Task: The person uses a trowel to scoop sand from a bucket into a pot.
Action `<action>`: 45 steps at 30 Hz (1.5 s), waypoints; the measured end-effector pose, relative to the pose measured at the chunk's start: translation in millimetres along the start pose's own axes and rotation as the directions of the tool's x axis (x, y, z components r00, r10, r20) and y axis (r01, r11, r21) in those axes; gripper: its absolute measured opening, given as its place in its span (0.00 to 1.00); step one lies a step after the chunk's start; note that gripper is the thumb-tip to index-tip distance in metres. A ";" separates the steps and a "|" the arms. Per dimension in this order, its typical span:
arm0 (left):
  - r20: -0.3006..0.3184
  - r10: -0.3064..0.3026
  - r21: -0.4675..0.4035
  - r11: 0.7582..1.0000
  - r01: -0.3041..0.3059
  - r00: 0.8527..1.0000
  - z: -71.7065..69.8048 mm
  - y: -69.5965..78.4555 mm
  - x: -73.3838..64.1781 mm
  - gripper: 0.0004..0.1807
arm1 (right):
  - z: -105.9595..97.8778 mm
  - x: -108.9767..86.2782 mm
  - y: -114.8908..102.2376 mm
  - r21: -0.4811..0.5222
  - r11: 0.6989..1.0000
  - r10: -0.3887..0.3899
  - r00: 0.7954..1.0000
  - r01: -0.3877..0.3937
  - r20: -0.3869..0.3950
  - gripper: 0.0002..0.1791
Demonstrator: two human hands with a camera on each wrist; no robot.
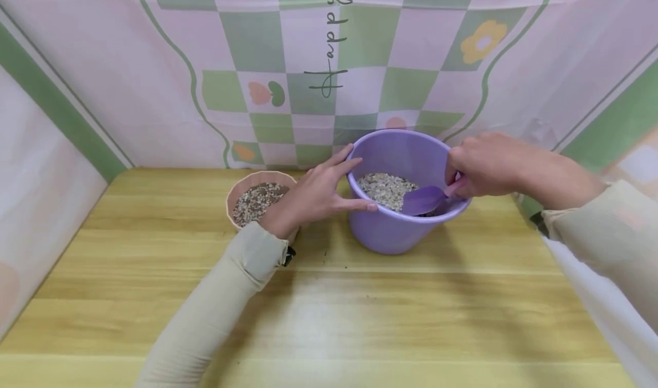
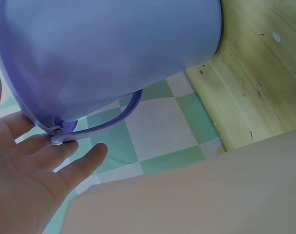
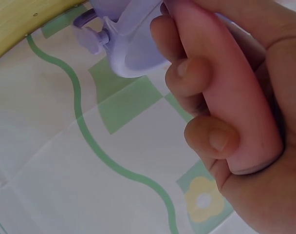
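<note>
A purple bucket (image 1: 389, 236) stands at the back of the table, holding pale, grainy material (image 1: 386, 190). My left hand (image 1: 320, 194) rests on the bucket's left rim, fingers spread and mostly straight, thumb over the near edge. In the left wrist view, fingers of the left hand (image 2: 36, 165) touch the rim beside the bucket's handle (image 2: 106, 126). Inside the bucket, a small shovel has its purple blade (image 1: 424, 200) at the grains, its tip partly hidden. My right hand (image 1: 485, 164) grips the shovel's pink handle (image 3: 231, 92), fingers curled round it.
A peach-coloured pot (image 1: 264, 176) with mixed grains stands left of the bucket, partly behind my left wrist. Dark crumbs lie on the wooden table (image 1: 329, 325). A checked cloth (image 1: 257, 39) hangs behind, with more fabric at both sides.
</note>
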State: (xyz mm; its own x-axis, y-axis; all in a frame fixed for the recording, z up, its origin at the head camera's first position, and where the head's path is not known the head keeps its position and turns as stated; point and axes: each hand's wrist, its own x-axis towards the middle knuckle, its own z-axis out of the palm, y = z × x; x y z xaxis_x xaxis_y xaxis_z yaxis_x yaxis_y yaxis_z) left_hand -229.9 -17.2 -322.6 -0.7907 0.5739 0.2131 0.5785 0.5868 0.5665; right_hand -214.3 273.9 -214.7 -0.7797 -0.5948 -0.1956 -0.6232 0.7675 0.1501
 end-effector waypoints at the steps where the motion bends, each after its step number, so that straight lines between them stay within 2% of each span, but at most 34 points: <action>1: 0.000 0.000 -0.003 1.000 0.000 1.000 0.3 0.2 0.4 0.58 | 0.2 0.0 0.1 -0.003 1.000 0.003 1.000 -0.003 -0.001 0.10; 16: -0.024 0.002 -0.003 1.000 -0.002 1.000 2.9 1.0 1.5 0.57 | 12.4 5.5 1.3 -0.058 0.998 -0.014 1.000 0.013 -0.027 0.10; 21: -0.018 -0.004 0.001 1.000 0.004 1.000 2.8 2.3 1.6 0.57 | 10.6 7.5 -0.4 -0.042 0.999 -0.010 0.999 0.009 -0.030 0.11; 27: -0.018 -0.012 -0.001 1.000 0.012 1.000 2.6 2.4 0.3 0.58 | 17.6 12.2 -1.0 0.004 0.999 -0.046 0.998 0.046 -0.031 0.05; 34: -0.028 0.005 0.001 1.000 -0.005 1.000 2.5 3.1 1.7 0.58 | 22.1 14.3 1.9 0.046 0.999 -0.023 0.998 0.026 -0.057 0.04; 45: -0.020 0.000 0.014 1.000 0.000 1.000 3.3 4.2 2.0 0.57 | 21.8 16.3 -0.6 -0.028 0.999 -0.041 0.998 0.039 -0.046 0.08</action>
State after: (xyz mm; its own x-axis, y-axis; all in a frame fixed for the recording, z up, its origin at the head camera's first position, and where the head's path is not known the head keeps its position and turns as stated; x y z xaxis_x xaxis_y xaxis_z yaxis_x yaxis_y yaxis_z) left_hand -228.4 -11.7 -322.4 -0.7944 0.5625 0.2293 0.5814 0.5947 0.5552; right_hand -225.3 268.9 -239.1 -0.7556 -0.6359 -0.1572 -0.6550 0.7363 0.1697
